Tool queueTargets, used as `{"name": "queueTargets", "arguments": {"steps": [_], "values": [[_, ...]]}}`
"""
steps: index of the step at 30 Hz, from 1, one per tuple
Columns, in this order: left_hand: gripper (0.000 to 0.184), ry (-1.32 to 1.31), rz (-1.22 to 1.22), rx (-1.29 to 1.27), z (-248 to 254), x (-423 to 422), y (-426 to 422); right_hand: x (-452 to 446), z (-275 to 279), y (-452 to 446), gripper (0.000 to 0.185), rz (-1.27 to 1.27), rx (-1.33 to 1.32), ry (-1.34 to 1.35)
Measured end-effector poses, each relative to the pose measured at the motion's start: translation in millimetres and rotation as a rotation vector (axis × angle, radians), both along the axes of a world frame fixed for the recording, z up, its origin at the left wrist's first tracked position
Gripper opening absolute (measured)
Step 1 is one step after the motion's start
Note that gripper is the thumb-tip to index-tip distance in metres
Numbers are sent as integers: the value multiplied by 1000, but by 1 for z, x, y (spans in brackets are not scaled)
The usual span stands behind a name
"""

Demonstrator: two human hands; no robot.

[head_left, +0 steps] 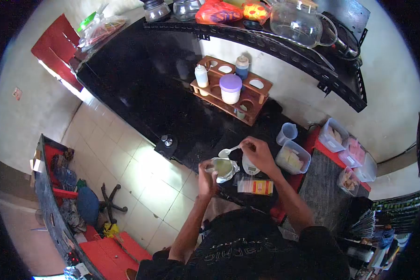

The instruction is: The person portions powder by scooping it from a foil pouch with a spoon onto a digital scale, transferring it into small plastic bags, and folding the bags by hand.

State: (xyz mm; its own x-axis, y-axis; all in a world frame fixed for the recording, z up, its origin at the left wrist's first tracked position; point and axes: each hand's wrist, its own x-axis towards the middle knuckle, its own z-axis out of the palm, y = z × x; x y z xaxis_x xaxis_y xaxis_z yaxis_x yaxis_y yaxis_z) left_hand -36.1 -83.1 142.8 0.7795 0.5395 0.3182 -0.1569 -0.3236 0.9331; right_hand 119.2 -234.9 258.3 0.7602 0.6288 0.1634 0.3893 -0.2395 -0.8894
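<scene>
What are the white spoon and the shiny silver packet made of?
The white spoon looks like smooth plastic, perhaps, from its pale, even color. The silver packet seems to be shiny foil, or foil-coated plastic: its crinkled edges catch the light.

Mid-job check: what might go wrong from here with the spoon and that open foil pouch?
1. The white spoon is out at the mouth of the foil pouch, so anything on it may spill; its load is too small to tell.
2. The left hand holds the pouch open; a slip could tip out its contents.
3. The right hand is over the scale and might knock it.
</scene>
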Motion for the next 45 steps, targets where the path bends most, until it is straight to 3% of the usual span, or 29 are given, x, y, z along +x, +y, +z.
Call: {"name": "queueTargets", "arguments": {"steps": [2, 3, 5, 6, 11, 13, 15, 16, 17, 19, 22, 23, 25, 28, 31, 36, 38, 39, 42, 45], "values": [[41, -24, 22, -21, -1, -5, -2, -6, -34, 1, 13, -85, 5, -5], [39, -50, 48, -40, -1, -8, -2, -8, -50, 2, 15, -10, -92, -196], [38, -133, 87, 20, 12, -6, -14, -20, -96, 2, 16, 77, -249, -206], [38, -149, 90, 8, 21, -6, -19, -22, -117, 4, 19, 133, -523, -407], [41, -121, 85, 38, 27, -7, -9, -42, -69, 16, 26, 76, -249, -412], [42, -71, 64, 98, 27, -7, -4, -53, -9, 22, 24, 20, 79, -29], [45, 18, 5, 214, 25, -3, -6, -60, 29, 21, 23, 91, 35, -132], [42, 4, -28, 140, 29, 1, -13, -61, 38, 19, 22, 168, -6, -242], [43, -25, -40, 183, 19, 7, -19, -59, 34, 16, 20, 200, -135, -327], [46, -29, -113, 192, -2, 19, -24, -53, 5, 9, 20, 188, -131, -341], [49, -48, -81, 336, 9, 23, -37, -45, -4, 0, 19, 199, -143, -359], [53, 2, -134, 200, 5, 22, -40, -45, -7, -4, 18, 200, -156, -355], [57, -9, -145, 269, 3, 21, -46, -43, -16, -11, 16, 207, -181, -300], [67, 100, -187, 126, 0, 21, -55, -39, -18, -26, 10, 179, -217, -319], [68, 100, -128, 127, 19, 18, -55, -26, -5, -38, 8, -41, -197, -389], [54, 69, -24, 193, 12, -10, -39, 37, -93, -72, 5, 69, -132, -326], [47, 95, 40, 203, 13, -25, -32, 48, -118, -79, 6, 43, -217, -239], [38, 104, 81, 79, 7, -31, -31, 54, -131, -82, 6, 43, -219, -236], [24, 190, 122, 56, 13, -56, -17, 74, -169, -84, 7, 50, -228, -131], [22, 236, 235, 21, -16, -72, -7, 83, -191, -88, 8, 30, -274, -93]]}}
